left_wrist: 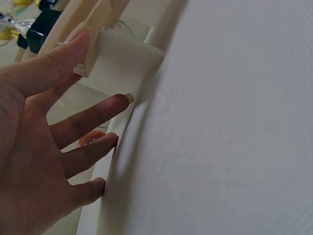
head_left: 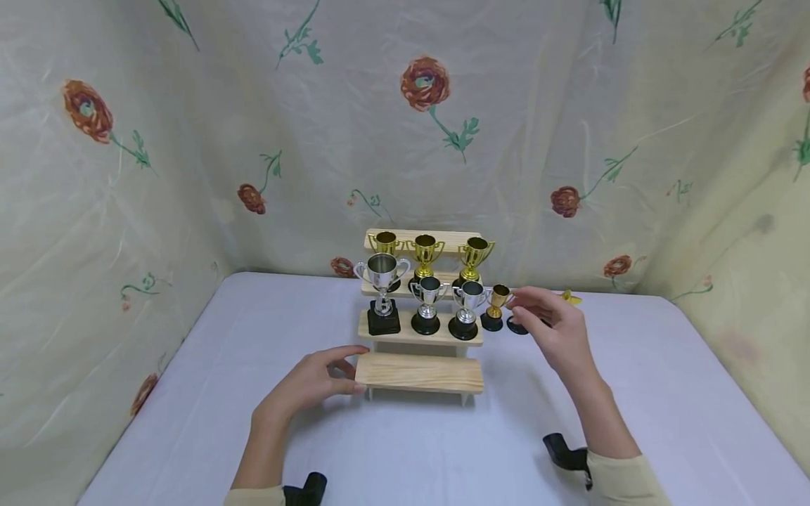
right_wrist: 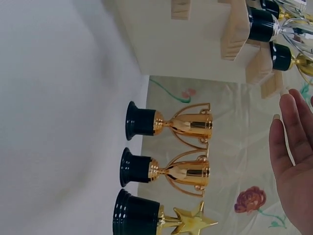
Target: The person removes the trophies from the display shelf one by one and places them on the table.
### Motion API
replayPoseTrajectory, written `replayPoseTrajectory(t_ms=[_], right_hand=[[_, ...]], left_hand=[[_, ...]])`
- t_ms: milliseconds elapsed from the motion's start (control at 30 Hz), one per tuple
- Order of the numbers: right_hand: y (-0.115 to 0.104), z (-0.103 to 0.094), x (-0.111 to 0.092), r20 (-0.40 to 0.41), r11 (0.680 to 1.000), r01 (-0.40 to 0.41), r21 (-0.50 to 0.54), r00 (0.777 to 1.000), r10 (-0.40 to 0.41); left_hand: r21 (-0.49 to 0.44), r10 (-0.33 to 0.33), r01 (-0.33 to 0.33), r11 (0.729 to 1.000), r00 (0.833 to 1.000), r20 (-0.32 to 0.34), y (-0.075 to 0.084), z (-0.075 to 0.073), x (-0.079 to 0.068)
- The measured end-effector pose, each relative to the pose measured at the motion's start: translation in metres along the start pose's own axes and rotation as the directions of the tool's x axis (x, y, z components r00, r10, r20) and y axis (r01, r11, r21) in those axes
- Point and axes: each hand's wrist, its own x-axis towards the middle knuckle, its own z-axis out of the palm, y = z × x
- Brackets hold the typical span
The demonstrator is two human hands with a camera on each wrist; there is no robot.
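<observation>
A stepped wooden display stand (head_left: 419,372) stands on the table with a bare lowest step. My left hand (head_left: 300,383) pinches that step's left end between thumb and index finger; its other fingers spread in the left wrist view. Three silver trophy cups, the largest (head_left: 382,274) at left, occupy the step above. Behind them stand three gold trophy cups (head_left: 425,251). My right hand (head_left: 560,327), holding nothing, hovers right of the stand near a bronze trophy cup (head_left: 499,296). The right wrist view shows another bronze trophy cup (right_wrist: 188,172) and a gold star trophy (right_wrist: 193,221).
A white cloth (head_left: 266,316) covers the table. Behind and at both sides hangs a pale curtain (head_left: 506,140) printed with flowers. The stand's top step (head_left: 452,241) lies close to the back curtain. A black wrist mount (head_left: 566,453) sits at my right cuff.
</observation>
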Motion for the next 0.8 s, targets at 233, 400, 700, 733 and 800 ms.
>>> replayPoseTrajectory(t_ms=[233, 400, 700, 733, 800], right_hand=[[-0.007, 0.006, 0.008, 0.003, 1.0, 0.006, 0.01, 1.0, -0.006], [-0.009, 0.011, 0.012, 0.007, 1.0, 0.01, 0.014, 1.0, -0.01], [-0.014, 0.014, 0.014, 0.03, 0.999, 0.024, 0.033, 0.999, -0.025], [-0.014, 0.015, 0.014, 0.03, 0.999, 0.025, 0.037, 0.999, -0.026], [-0.016, 0.016, 0.015, 0.032, 0.999, 0.029, 0.045, 0.999, -0.031]], left_hand=[[-0.007, 0.013, -0.013, 1.0, 1.0, 0.0, -0.001, -0.001, 0.0], [-0.01, 0.033, -0.033, 0.999, 0.999, 0.002, -0.002, -0.001, 0.0], [-0.01, 0.016, -0.016, 1.0, 1.0, 0.009, -0.002, 0.0, 0.0], [-0.01, 0.018, -0.017, 1.0, 1.0, 0.009, -0.002, 0.0, 0.0], [-0.01, 0.022, -0.022, 1.0, 1.0, 0.013, -0.003, 0.0, 0.0]])
